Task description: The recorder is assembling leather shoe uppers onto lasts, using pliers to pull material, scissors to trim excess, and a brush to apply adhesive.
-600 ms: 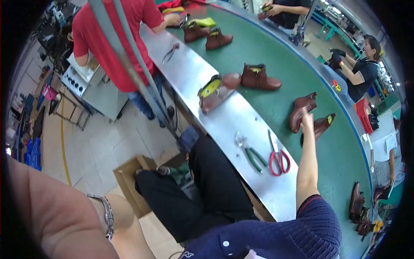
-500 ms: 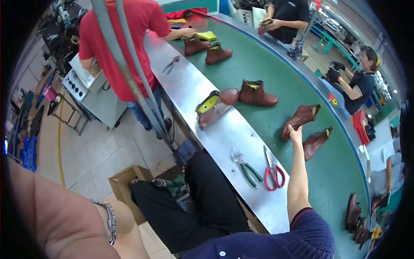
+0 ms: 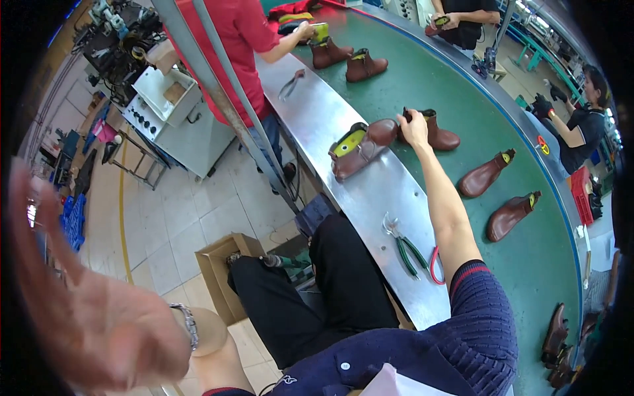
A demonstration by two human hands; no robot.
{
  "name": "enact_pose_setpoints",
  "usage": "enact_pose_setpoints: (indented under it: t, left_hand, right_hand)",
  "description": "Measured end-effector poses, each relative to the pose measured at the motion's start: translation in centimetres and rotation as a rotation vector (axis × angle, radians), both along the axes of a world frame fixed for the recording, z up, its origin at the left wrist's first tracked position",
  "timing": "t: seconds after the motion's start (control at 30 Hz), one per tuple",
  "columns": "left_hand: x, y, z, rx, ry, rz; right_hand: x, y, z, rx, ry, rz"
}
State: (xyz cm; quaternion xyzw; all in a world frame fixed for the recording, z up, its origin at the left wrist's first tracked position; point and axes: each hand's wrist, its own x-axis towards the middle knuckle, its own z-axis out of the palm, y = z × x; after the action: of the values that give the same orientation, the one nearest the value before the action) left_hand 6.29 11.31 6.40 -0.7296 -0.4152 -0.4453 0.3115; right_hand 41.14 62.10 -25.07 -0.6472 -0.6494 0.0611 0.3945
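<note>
My left hand (image 3: pixel 109 323), blurred and close to the camera at the lower left, is raised with its fingers stretched and holds nothing. A metal watch (image 3: pixel 188 327) circles that wrist. Reaching across the metal ledge (image 3: pixel 350 195), my right hand (image 3: pixel 416 130) grips the top edge of a brown ankle boot (image 3: pixel 444 138) standing on the green belt. Just left of it, another brown boot (image 3: pixel 364 150) lies on its side on the ledge, its yellow-green lining showing. Two more boots, one (image 3: pixel 487 174) nearer the hand and one (image 3: pixel 512 218) beyond my forearm, rest on the belt.
Green-handled pliers (image 3: pixel 408 251) lie on the ledge beside red-handled scissors (image 3: pixel 436 266), mostly hidden by my arm. A metal post (image 3: pixel 231 99) rises at the left, near a person in red (image 3: pixel 234 53). Two co-workers are across the green belt (image 3: pixel 422 76). A cardboard box (image 3: pixel 221 267) stands by my knees.
My right hand has let go of a boot farther right and moved left to the boot beside the ledge. My left hand's fingers have come up into view. The whole view has shifted.
</note>
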Motion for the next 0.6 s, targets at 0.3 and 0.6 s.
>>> enact_pose_setpoints:
  t: [0.3, 0.6]
  left_hand:
    - [-1.1, 9.2, -7.0, -0.376, -0.422, -0.034]
    - [5.7, 12.5, -17.2, -1.094, -0.371, -0.465]
  right_hand:
    - [5.8, -8.9, 2.3, 0.074, 0.295, 0.077]
    - [-4.7, -25.9, 19.6, -0.269, 0.828, 0.715]
